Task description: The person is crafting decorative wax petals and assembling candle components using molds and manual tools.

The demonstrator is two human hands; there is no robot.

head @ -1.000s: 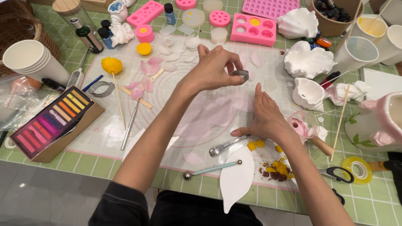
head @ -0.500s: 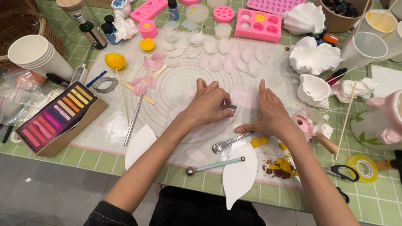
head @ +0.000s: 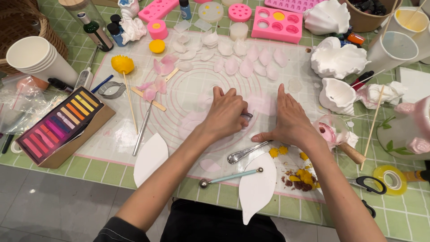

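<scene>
The fingers (head: 233,96) of the left hand (head: 227,114) are curled and pressed down on a small metal cutter (head: 247,116), only an edge of which shows past the knuckles, bearing it into a thin sheet of pale pink clay (head: 264,105) on the clear mat (head: 188,85). The right hand (head: 291,118) lies flat and spread just beside it, fingers released, thumb pointing left, grasping nothing; it appears to pin the sheet so that it does not shift under the cutter.

Nearest the person lie two white leaf-shaped cards (head: 257,186), a ball-ended tool (head: 230,176) and a metal spoon handle (head: 244,152), within easy reach of either hand. To the left sits a box of coloured chalks (head: 56,123). Further back, cut petals (head: 244,65) are laid out in a row along the mat, apart from one another, probably to dry. Beyond them stand pink moulds (head: 280,22) and white shells (head: 338,58) on the worktop (head: 403,215).
</scene>
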